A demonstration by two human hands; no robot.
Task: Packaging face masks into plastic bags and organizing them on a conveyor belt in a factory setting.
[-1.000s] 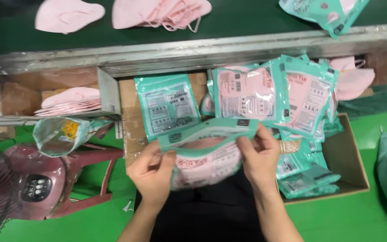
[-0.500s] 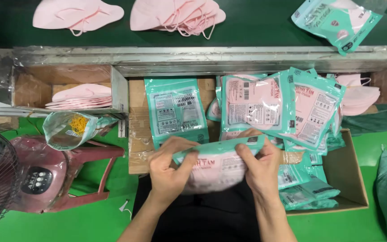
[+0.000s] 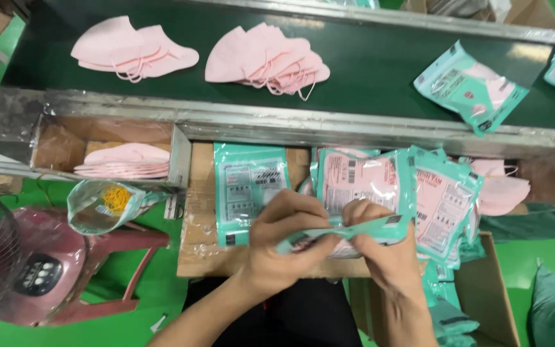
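I held a teal mask pouch (image 3: 345,232) between both hands, just above the front edge of the cardboard work surface (image 3: 195,225) in front of me. My left hand (image 3: 284,241) pinched its left end, thumb under and fingers curled over the top edge. My right hand (image 3: 380,247) gripped the right part, fingers folded down over the rim and the thumb pressing from below. The pouch lay nearly edge-on to my eyes, so it showed as a thin teal strip running from left to right and tilting up slightly toward the right, with a small dark patch at its right corner. Below the strip a bit of pale pink showed through, though my fingers hid most of it, and I could not tell whether the mouth of the pouch was sealed.

Just behind my hands a flat teal pouch (image 3: 250,187) lay with its printed back up, and beside it stood a leaning stack of filled pouches (image 3: 419,193) showing pink through clear windows. To the left, an open box (image 3: 52,144) held a pile of pink masks (image 3: 124,162). Further off, on the dark green conveyor belt (image 3: 367,64), lay two heaps of loose pink masks (image 3: 261,61) and another filled pouch (image 3: 473,87).
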